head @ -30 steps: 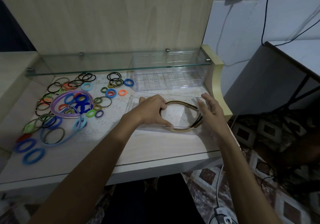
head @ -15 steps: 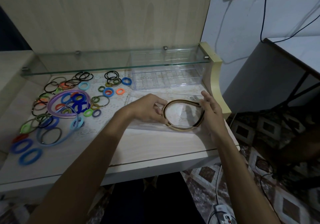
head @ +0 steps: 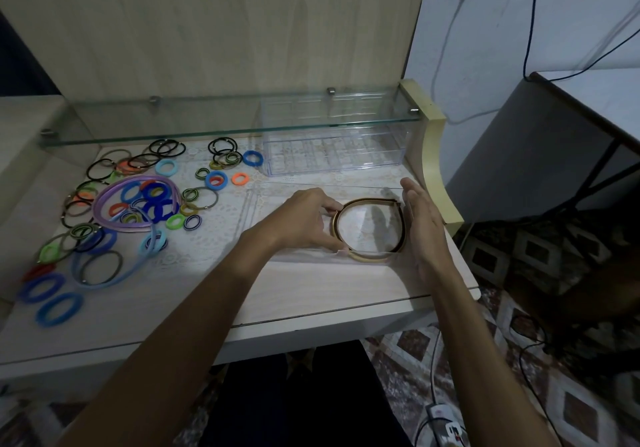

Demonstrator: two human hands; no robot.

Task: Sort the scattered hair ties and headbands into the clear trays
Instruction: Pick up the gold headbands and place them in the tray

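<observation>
The pale wood worktop (head: 194, 294) is taking up most of the view, with a glass shelf (head: 207, 124) running along the back of it. A deep clear tray (head: 332, 152) is sitting under that shelf at the back right, and a shallower clear tray (head: 273, 204) is lying in front of it, pretty hard to make out since it's see-through. Over on the left side a whole mess of hair ties (head: 114, 211) in black, blue, orange and green is lying scattered, with a purple headband (head: 104, 201) and a light blue headband (head: 114, 280) mixed in on top. A gold and black headband (head: 367, 256) is lying in the shallow tray between both hands. The left hand (head: 304, 218) is pinching its left curve, fingers (head: 332, 208) curled around the band. The right hand (head: 420, 225) is standing on edge with fingers straight and relaxed, pressing flat against the headband's right side, not gripping anything. A white power strip (head: 446, 426) is lying on the patterned floor below.
</observation>
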